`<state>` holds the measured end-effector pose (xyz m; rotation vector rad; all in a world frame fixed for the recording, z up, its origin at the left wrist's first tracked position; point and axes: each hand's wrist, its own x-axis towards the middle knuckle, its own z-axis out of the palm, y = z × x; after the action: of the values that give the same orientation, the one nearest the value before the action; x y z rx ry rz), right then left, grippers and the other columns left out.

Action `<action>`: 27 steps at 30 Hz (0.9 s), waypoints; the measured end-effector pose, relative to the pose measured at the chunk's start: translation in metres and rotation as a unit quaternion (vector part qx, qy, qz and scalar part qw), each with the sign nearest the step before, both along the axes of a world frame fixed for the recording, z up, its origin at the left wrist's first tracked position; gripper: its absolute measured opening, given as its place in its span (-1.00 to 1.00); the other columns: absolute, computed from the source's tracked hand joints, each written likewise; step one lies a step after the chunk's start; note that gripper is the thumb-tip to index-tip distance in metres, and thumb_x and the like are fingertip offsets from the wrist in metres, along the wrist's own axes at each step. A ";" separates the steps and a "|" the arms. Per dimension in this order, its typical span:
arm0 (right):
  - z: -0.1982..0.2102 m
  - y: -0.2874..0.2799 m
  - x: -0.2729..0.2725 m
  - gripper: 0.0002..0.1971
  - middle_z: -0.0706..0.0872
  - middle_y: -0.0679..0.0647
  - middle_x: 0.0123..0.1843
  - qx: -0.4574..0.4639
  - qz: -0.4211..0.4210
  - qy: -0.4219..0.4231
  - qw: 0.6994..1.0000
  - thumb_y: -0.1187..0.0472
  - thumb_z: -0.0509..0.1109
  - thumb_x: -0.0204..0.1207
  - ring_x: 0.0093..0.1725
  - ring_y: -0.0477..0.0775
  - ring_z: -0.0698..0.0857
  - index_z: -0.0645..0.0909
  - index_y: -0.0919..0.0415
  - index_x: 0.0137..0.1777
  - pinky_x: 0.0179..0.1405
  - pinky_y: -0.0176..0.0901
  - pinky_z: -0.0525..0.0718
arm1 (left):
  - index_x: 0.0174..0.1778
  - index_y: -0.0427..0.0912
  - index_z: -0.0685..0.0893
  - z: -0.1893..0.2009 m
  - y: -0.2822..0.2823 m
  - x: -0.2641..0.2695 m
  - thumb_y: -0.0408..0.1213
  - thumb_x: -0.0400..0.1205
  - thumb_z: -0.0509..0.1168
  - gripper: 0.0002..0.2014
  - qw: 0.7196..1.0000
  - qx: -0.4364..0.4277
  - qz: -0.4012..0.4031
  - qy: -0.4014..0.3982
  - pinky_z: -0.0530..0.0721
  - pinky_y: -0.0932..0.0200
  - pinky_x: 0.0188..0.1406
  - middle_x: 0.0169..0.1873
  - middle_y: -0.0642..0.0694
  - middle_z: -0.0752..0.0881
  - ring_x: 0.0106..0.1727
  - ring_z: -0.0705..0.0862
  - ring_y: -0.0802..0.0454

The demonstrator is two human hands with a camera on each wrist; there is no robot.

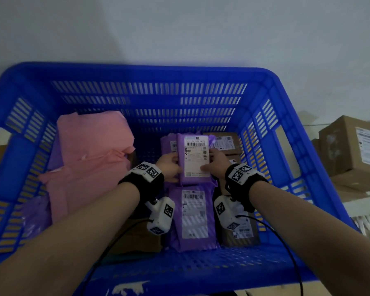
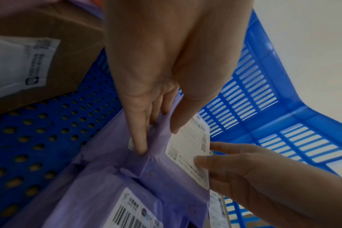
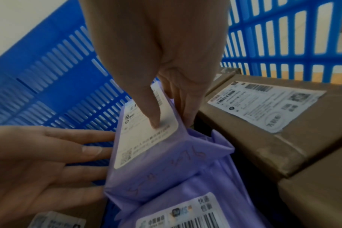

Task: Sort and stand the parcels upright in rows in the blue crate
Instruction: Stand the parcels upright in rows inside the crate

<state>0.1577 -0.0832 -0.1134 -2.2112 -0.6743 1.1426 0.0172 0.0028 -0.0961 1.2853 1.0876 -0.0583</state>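
The purple parcel is being held between both hands, inside the blue crate, with its white label turned up towards the head camera. It is being gripped along one edge by the left hand, whose thumb is laid on the front by the label while the fingers are pressed into the purple wrapping behind. The opposite edge is being gripped by the right hand, its thumb pressed onto the label and its fingers curled behind the parcel. Whether the parcel is resting on anything cannot be told.

Just below the hands, nearer the wrists, a second purple parcel is lying with its barcode label facing up. Brown cardboard boxes are sitting beside the right hand, against the crate wall. To the outer side of the left hand, a large pink bag is leaning. Under the left wrist another brown box is lying on the perforated crate floor.
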 end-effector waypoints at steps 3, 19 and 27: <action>0.005 0.000 0.002 -0.37 0.63 0.28 0.34 -0.027 0.034 -0.032 0.999 0.43 0.47 0.39 0.32 0.28 0.62 0.30 0.33 0.43 0.32 0.19 0.61 | 0.39 -0.23 0.54 0.009 0.004 -0.005 -0.60 0.58 0.24 -0.55 0.999 0.045 -0.017 0.021 0.67 0.00 -0.13 0.08 -0.14 0.59 0.12 0.59 -0.08; 0.054 0.020 -0.073 -0.48 0.63 0.28 0.29 0.108 0.221 -0.084 0.966 0.28 0.51 0.45 0.21 0.23 0.65 0.47 0.33 0.39 0.18 -0.06 0.59 | 0.38 -0.37 0.56 0.086 0.025 -0.112 -0.50 0.56 0.36 -0.57 0.920 0.319 -0.198 0.112 0.60 0.14 0.16 0.35 -0.35 0.60 0.29 0.64 -0.21; 0.041 0.009 -0.128 -0.48 0.65 0.16 0.31 0.006 0.457 -0.075 0.886 0.11 0.51 0.45 0.23 0.13 0.66 0.50 0.19 0.38 0.25 0.02 0.64 | 0.41 -0.13 0.58 0.092 0.040 -0.123 -0.29 0.59 0.36 -0.56 0.778 0.400 -0.463 0.143 0.41 0.33 0.24 0.37 -0.05 0.62 0.39 0.55 0.00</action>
<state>0.0294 -0.0741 -0.0727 -1.9810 -1.9104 1.3514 -0.1060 0.0424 -0.0036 2.5816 0.6022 -0.6034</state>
